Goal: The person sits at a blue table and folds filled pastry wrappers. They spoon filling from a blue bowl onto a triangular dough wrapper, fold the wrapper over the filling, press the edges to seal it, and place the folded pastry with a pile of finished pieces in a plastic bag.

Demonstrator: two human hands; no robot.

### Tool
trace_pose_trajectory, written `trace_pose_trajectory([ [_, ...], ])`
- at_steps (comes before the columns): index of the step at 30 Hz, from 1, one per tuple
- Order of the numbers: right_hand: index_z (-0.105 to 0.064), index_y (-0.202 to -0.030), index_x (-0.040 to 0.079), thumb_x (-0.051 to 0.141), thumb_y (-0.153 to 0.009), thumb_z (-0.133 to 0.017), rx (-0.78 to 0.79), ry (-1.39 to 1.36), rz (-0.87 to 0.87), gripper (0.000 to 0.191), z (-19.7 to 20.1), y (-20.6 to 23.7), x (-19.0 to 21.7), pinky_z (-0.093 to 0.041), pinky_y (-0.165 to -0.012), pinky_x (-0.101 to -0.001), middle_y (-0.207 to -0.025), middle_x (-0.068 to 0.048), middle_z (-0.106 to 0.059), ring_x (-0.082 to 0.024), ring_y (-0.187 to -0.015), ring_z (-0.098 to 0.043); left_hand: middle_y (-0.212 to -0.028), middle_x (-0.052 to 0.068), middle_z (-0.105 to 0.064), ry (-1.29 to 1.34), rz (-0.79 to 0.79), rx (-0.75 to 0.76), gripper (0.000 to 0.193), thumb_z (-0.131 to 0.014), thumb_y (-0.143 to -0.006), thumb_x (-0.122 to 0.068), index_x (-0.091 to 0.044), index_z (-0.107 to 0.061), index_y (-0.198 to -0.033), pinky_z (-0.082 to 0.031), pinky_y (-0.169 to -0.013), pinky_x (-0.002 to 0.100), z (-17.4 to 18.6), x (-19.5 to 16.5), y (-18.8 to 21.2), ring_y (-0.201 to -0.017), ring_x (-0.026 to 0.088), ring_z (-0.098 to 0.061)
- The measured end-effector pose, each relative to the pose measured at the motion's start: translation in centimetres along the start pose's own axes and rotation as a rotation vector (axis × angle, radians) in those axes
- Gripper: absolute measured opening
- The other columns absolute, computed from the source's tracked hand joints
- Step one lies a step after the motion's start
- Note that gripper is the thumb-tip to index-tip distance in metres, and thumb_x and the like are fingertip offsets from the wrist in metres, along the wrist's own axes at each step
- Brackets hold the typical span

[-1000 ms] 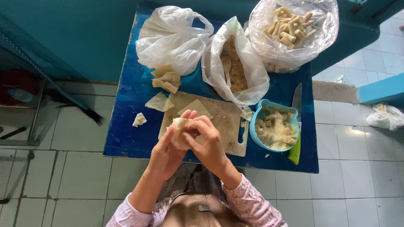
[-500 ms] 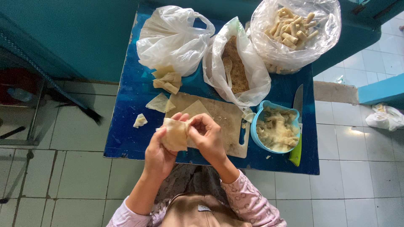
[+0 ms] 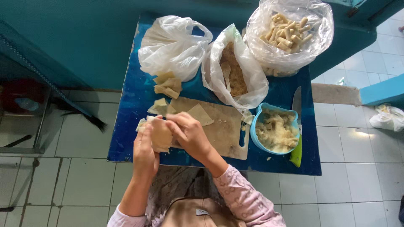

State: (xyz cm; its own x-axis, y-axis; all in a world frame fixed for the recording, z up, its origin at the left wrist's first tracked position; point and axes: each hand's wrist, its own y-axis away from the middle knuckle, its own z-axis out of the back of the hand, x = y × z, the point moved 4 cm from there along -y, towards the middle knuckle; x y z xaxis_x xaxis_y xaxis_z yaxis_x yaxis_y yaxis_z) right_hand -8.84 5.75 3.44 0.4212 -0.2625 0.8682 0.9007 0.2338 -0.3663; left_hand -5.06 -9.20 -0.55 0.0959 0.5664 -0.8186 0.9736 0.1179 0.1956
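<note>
Fingers of the right hand (image 3: 189,133) and the left hand (image 3: 144,152) are closed around a pale wrapper sheet (image 3: 161,134), held above the wooden cutting board (image 3: 223,130). Beside the board stands a blue bowl (image 3: 255,126) of filling on the blue table (image 3: 126,126).

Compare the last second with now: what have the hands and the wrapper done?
The thin pale dough wrapper has opened from a small bundle into a flatter sheet and shifted left with both hands. The left hand keeps hold of it from below; the right hand still pinches its right edge. The wooden cutting board, blue bowl and plastic bags have not moved.
</note>
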Motion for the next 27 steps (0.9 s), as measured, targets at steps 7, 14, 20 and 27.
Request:
trace_pose_trajectory([
  [7,-0.072,-0.095,-0.001,0.006,-0.093,-0.074,-0.204,-0.269,-0.280,0.007,1.8,2.9,-3.7,-0.053,-0.075,-0.0231,-0.098,-0.005,-0.070,-0.009,-0.085,-0.066,-0.113,0.010,-0.065,-0.416,-0.120,-0.016,0.039,-0.046,-0.111,-0.025,-0.002,-0.062,-0.138,-0.051,-0.090,0.028,0.2,-0.8,-0.8,-0.102,0.014,-0.061],
  [14,-0.063,-0.109,0.003,0.005,-0.097,-0.070,-0.242,-0.938,-0.427,0.014,4.7,4.7,-5.7,-0.056,-0.080,-0.0309,-0.100,-0.007,-0.070,-0.015,-0.089,-0.069,-0.123,0.016,-0.069,-1.461,-0.961,-0.044,0.043,-0.069,-0.095,-0.012,-0.005,-0.060,-0.137,-0.051,-0.097,0.041,-4.0,-4.8,-2.2,-0.112,0.034,-0.066],
  [20,-0.062,-0.120,0.001,0.018,-0.103,-0.058,-0.276,-1.050,-0.541,0.025,8.5,6.6,-3.1,-0.059,-0.081,-0.0352,-0.103,-0.010,-0.073,-0.019,-0.090,-0.073,-0.099,0.013,-0.070,-1.246,-0.894,0.319,0.026,-0.071,-0.085,-0.002,-0.007,-0.065,-0.110,-0.053,-0.077,0.042,3.5,-1.6,5.1,-0.085,0.033,-0.066],
  [27,-0.056,-0.138,-0.002,0.019,-0.105,-0.057,-0.330,-1.068,-0.442,0.039,11.7,10.2,0.4,-0.059,-0.084,-0.0364,-0.106,-0.012,-0.071,-0.019,-0.093,-0.072,-0.082,0.012,-0.068,-1.956,0.382,0.894,0.029,-0.073,-0.080,-0.008,-0.008,-0.068,-0.109,-0.051,-0.067,0.045,13.6,13.3,7.4,-0.075,0.033,-0.067],
])
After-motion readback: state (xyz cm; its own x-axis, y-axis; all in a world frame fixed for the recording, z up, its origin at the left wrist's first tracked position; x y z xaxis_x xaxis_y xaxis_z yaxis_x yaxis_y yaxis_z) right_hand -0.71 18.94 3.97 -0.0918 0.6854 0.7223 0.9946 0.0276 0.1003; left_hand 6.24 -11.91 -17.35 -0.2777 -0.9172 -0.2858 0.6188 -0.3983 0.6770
